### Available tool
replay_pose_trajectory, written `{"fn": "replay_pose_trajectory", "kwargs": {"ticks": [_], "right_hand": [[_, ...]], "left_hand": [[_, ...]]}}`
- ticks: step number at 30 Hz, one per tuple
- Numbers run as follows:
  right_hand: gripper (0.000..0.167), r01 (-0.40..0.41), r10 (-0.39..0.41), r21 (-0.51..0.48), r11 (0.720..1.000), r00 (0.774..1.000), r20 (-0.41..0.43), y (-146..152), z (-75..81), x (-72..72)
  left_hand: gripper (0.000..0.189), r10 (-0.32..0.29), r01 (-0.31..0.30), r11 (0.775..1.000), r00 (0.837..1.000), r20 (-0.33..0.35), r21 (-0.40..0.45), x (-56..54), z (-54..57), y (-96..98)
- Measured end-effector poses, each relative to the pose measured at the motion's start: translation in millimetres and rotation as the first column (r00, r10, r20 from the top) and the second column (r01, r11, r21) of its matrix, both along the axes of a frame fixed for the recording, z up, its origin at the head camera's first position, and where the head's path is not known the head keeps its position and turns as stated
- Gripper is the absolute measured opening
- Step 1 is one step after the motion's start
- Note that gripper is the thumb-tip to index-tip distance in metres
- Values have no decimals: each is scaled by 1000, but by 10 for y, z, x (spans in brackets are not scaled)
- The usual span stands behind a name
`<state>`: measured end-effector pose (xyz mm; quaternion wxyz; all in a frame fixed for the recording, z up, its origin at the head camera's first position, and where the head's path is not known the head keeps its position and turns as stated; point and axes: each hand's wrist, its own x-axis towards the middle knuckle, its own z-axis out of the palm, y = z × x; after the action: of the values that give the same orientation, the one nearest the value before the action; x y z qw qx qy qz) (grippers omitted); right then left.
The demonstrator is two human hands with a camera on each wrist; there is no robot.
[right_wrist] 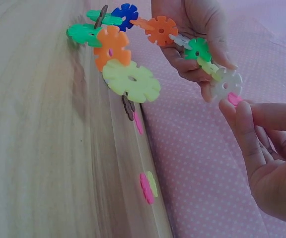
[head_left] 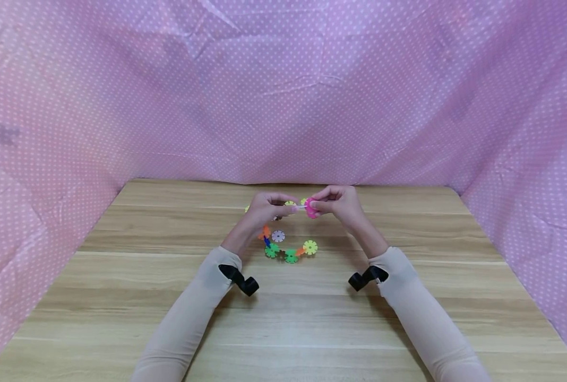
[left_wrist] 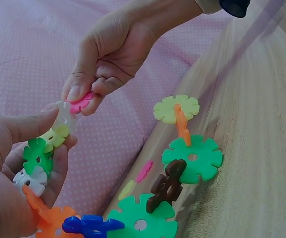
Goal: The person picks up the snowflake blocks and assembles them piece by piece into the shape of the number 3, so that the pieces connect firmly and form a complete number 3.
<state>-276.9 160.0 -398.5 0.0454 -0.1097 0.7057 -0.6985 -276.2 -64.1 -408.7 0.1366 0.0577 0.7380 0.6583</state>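
Note:
Flower-shaped plastic discs with notched rims are linked into a curved chain, with a green disc (left_wrist: pixel 191 158), a blue disc (left_wrist: pixel 93 225) and an orange disc (right_wrist: pixel 161 30) among them. My left hand (head_left: pixel 261 211) pinches the white disc (right_wrist: pixel 227 84) at the raised end of the chain. Between thumb and fingers, my right hand (head_left: pixel 344 206) holds a pink disc (left_wrist: pixel 82 103). Its edge meets the white disc's edge; how deep the notches sit cannot be seen. The chain's other end, a light yellow disc (right_wrist: pixel 131 79), hangs nearer the body.
Loose discs lie toward the far side of the wooden table (head_left: pixel 302 329), including a pink disc (right_wrist: pixel 146 188) beside a yellow disc (right_wrist: pixel 153 183). A pale purple disc (head_left: pixel 278 236) shows within the chain's curve. Pink dotted cloth (head_left: pixel 283 106) hangs behind the table and along its sides.

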Motion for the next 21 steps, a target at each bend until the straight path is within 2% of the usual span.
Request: {"fn": "replay_pose_trajectory", "kwargs": {"ticks": [12, 21], "right_hand": [[18, -27, 27, -21, 999, 1000, 6, 22, -8, -10], [9, -36, 36, -76, 996, 999, -3, -2, 7, 17]], "left_hand": [[24, -24, 26, 999, 999, -39, 35, -19, -42, -2], [24, -28, 29, 999, 999, -38, 18, -3, -3, -10]]}}
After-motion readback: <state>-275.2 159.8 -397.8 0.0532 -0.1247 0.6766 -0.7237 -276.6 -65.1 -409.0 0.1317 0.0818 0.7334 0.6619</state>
